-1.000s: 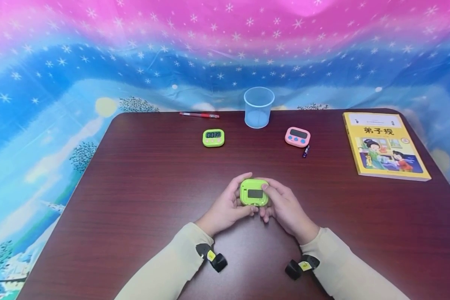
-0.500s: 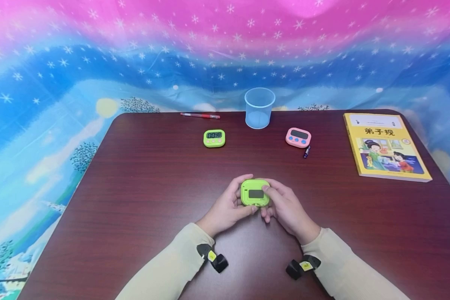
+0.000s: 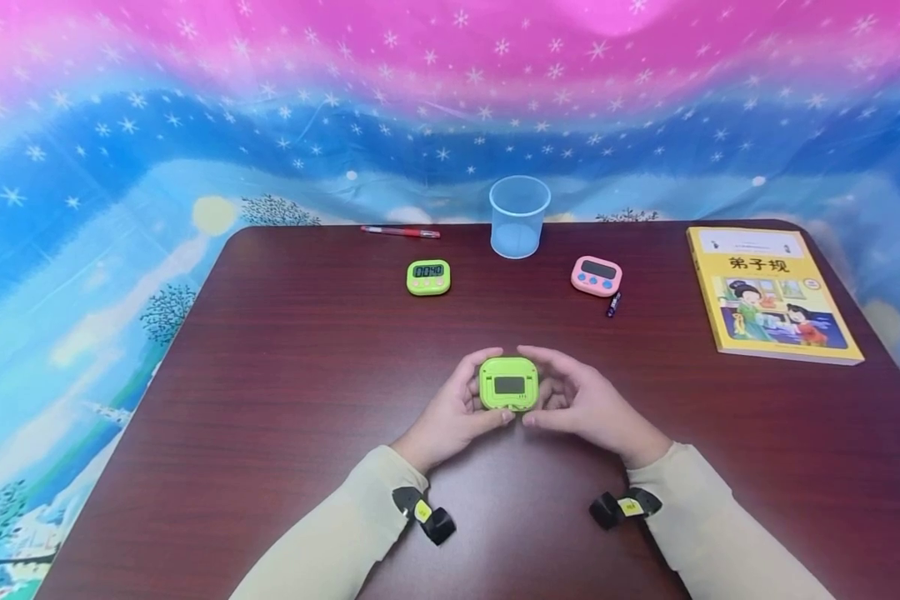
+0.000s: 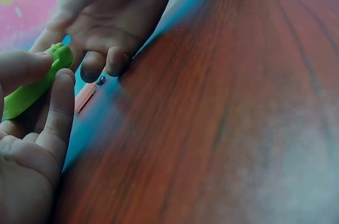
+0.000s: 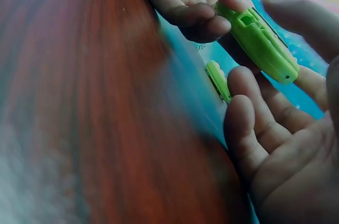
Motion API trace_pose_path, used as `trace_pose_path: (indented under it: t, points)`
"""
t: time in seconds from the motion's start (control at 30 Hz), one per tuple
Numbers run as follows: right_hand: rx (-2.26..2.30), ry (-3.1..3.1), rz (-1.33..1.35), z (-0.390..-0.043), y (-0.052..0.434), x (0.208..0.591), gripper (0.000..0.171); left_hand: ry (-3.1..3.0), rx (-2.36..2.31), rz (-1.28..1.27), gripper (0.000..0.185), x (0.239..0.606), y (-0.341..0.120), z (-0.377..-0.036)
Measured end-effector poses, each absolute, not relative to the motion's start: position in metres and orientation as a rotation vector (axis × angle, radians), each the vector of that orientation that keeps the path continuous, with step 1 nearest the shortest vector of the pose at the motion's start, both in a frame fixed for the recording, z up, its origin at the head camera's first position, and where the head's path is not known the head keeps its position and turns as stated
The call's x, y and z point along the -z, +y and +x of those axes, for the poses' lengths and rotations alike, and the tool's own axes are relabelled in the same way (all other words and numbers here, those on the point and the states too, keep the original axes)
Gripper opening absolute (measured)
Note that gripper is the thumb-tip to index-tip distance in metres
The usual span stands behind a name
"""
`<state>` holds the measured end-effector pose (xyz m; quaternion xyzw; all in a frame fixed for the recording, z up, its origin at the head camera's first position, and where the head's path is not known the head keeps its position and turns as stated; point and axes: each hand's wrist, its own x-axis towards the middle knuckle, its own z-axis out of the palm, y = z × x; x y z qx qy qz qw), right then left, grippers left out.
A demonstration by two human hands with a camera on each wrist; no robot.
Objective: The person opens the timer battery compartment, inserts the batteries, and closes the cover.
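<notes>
head view: a green timer [image 3: 507,384] is held above the table [image 3: 285,400], nearer the person than the clear cup [image 3: 519,215], which is taken as the landmark. the left hand [image 3: 450,410] is seen gripping the timer's left edge between thumb and fingers. the right hand [image 3: 581,400] is cupped round the timer's right edge, fingertips at top and bottom; whether it presses or only touches cannot be told. a second green timer [image 3: 427,277] lies left of and nearer than the cup, a pink timer [image 3: 596,275] right of and nearer than it, a red pen [image 3: 401,231] left of it, a yellow book [image 3: 768,290] far right of it

left wrist view: the timer [image 4: 32,86] is seen edge-on, pinched by the left thumb and forefinger

right wrist view: the timer [image 5: 258,41] is shown as a thin, rigid plastic slab, the right fingers loosely curled beside it. it is judged light, stiff and smooth, somewhat slippery; hold is best taken across opposite edges, away from the buttons
</notes>
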<state>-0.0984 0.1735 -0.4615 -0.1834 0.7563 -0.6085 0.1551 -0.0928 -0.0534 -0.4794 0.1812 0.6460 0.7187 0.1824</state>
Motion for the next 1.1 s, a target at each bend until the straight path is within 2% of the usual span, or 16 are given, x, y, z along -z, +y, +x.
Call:
trace_pose_path:
  t: [0.53,1.1]
  points:
    - [1.566,2.383,-0.588,-0.096,0.1696,0.4569,0.075,1.722,-2.043,0.477,0.083,0.4759,-0.0549,-0.0936]
    - [1.592,2.371,-0.55,-0.095,0.1706,0.4576,0.072,1.816,-1.976,0.483,0.081,0.4725,-0.0611,-0.0936]
